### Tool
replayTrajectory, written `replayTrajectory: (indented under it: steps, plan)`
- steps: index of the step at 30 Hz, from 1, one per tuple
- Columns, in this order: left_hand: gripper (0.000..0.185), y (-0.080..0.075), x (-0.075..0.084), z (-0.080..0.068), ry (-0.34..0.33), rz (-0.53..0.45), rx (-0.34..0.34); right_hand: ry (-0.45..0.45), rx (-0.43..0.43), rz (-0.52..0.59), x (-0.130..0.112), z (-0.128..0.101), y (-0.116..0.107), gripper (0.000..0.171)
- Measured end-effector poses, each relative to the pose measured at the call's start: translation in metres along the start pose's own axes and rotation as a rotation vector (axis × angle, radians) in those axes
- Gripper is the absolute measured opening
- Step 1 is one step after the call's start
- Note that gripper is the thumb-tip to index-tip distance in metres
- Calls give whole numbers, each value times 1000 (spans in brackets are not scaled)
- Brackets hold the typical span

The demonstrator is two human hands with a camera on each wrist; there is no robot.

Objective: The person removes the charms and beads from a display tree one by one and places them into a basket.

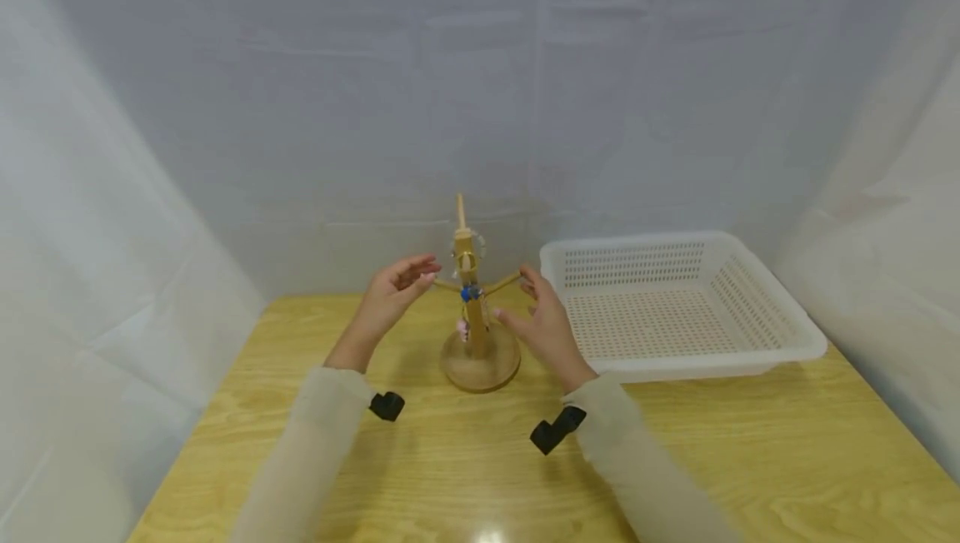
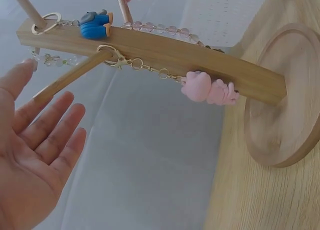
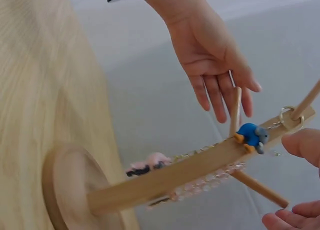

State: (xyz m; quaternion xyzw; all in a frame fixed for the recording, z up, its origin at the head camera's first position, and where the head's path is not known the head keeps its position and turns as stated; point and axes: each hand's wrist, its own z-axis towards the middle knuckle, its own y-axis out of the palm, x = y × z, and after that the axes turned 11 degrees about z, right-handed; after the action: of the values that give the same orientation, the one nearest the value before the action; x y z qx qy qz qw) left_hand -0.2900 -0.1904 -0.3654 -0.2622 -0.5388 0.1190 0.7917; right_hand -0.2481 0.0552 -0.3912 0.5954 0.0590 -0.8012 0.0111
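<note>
A wooden stand with a square post [image 1: 477, 331] and pegs rises from a round base [image 1: 480, 376]. From a front peg hangs a keychain with a blue and grey animal figure [image 2: 95, 27]. A pink figure keychain [image 2: 197, 87] dangles by its ring from the left peg [image 2: 75, 75]. Pinkish clear beads [image 3: 212, 179] hang on the right peg [image 3: 262, 189]. My left hand [image 1: 390, 293] is beside the left peg, fingers extended, the index finger right at its tip. On the other side my right hand [image 1: 551, 326] has its fingertips at the right peg's end.
A white perforated plastic basket [image 1: 750, 360] stands on the wooden table [image 1: 465, 460], right of the stand. White cloth [image 1: 375, 110] hangs behind and on both sides. Each wrist wears a black camera [image 1: 387, 406].
</note>
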Motion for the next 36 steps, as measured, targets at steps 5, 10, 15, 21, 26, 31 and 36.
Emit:
replayTrajectory:
  steps: [5, 10, 15, 21, 26, 31, 36]
  plan:
    - [40, 3, 0, 3, 7, -2, 1, 32, 28, 48, 11, -2, 10, 76]
    - [39, 5, 0, 4, -24, 7, 5, 29, 34, 56, 23, -2, 19, 57]
    - [38, 5, 1, 6, -55, 10, 5, 23, 32, 95, 31, 1, 25, 44]
    - [32, 5, 2, 6, -86, -15, 11, 4, 59, 149, 40, 3, 30, 36]
    - [29, 6, 0, 7, -96, -45, 9, -36, 90, 148, 49, 7, 34, 26]
    - [29, 6, -1, 7, -117, -39, 13, -68, 117, 129, 53, 11, 37, 22]
    - [28, 6, 0, 7, -125, -21, 9, -72, 149, 119, 56, 13, 39, 16]
